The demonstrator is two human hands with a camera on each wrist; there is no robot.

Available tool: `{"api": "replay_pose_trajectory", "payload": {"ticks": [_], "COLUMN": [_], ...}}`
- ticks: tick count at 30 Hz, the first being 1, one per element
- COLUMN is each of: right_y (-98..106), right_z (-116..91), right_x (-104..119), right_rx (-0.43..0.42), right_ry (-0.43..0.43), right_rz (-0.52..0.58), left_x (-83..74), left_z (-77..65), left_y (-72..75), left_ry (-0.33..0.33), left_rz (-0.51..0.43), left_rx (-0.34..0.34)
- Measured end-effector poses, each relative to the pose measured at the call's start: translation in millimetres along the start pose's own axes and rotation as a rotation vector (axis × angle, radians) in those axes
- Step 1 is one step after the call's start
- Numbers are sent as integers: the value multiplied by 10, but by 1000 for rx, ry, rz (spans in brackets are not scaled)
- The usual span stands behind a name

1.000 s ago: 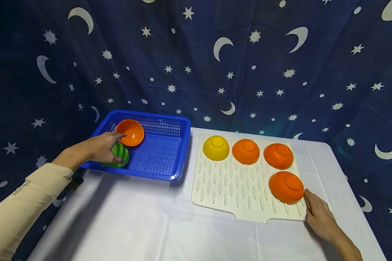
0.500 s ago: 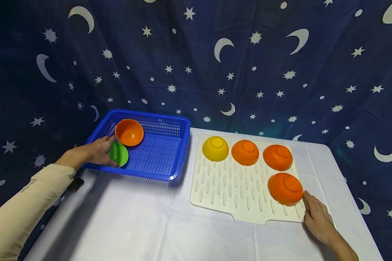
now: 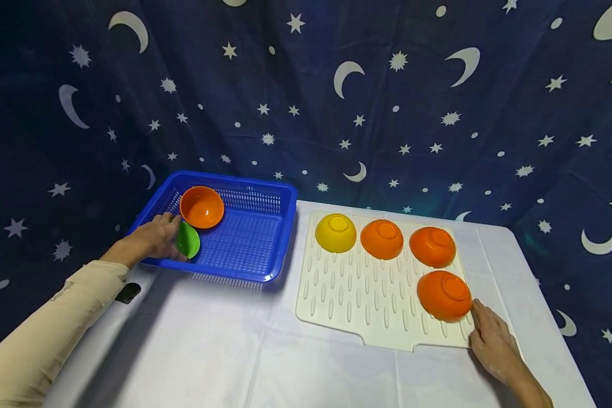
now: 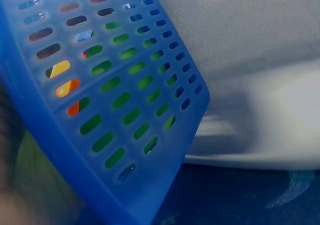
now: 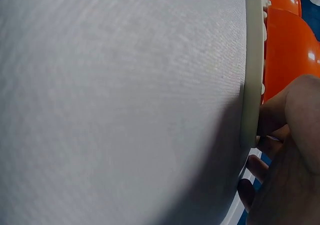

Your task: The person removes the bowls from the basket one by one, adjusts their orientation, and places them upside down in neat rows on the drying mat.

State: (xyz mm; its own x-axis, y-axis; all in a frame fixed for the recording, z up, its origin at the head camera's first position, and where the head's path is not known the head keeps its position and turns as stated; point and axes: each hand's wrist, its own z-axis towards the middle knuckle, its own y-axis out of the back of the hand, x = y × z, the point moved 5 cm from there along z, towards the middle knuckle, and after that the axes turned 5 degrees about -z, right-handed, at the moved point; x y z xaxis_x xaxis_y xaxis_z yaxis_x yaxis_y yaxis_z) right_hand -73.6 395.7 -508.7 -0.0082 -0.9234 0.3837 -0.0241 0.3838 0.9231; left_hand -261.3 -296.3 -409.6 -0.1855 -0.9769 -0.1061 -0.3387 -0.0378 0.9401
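A blue plastic basket (image 3: pixel 241 279) holds an orange bowl (image 3: pixel 202 207) and a green bowl (image 3: pixel 187 241), their insides showing. My left hand (image 3: pixel 159 237) grips the green bowl at its left side, over the basket's near left corner. The hand partly hides this bowl. Green shows through the slots of the basket wall (image 4: pixel 135 102) in the left wrist view. My right hand (image 3: pixel 496 343) rests at the right edge of a cream draining mat (image 3: pixel 357 306), its fingers beside the nearest upturned orange bowl (image 3: pixel 445 296). Its thumb lies against the mat's edge in the right wrist view.
Upturned on the mat's far side stand a yellow bowl (image 3: pixel 335 232) and two more orange bowls, one in the middle (image 3: pixel 382 239) and one at right (image 3: pixel 432 247). A white cloth (image 3: pixel 204 340) covers the table. A dark starry curtain (image 3: pixel 306 113) hangs behind.
The green bowl has turned from showing its ridged outside to showing its inside, as my left hand shifted to its left side. My right hand stays by the mat's edge.
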Motion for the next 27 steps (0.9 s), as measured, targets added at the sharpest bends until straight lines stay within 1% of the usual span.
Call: {"api": "replay_pose_trajectory", "payload": {"ticks": [4, 7, 11, 14, 17, 19, 22, 27], "right_y": [3, 3, 6, -1, -9, -10, -7, -15], "right_z": [-9, -17, -18, -12, 0, 10, 10, -24], "right_x": [5, 5, 5, 9, 20, 29, 41, 50], "right_rx": [-11, -11, -21, -25, -26, -25, -23, -17], "right_ry": [3, -1, -2, 6, 22, 29, 35, 28], "right_rz": [1, -1, -8, -14, -13, -10, -8, -6], "left_x": [-16, -25, 0, 22, 37, 40, 23, -40], "left_z": [-11, -17, -31, -66, -126, -173, -231, -275], "left_y": [24, 47, 67, 85, 103, 112, 134, 172], "left_ry": [-11, -15, 13, 32, 30, 15, -24, -57], "left_rz": [49, 71, 58, 40, 5, -25, -57, -82], "left_rx": [-20, -22, -11, -24, -69, -109, -179, -241]}}
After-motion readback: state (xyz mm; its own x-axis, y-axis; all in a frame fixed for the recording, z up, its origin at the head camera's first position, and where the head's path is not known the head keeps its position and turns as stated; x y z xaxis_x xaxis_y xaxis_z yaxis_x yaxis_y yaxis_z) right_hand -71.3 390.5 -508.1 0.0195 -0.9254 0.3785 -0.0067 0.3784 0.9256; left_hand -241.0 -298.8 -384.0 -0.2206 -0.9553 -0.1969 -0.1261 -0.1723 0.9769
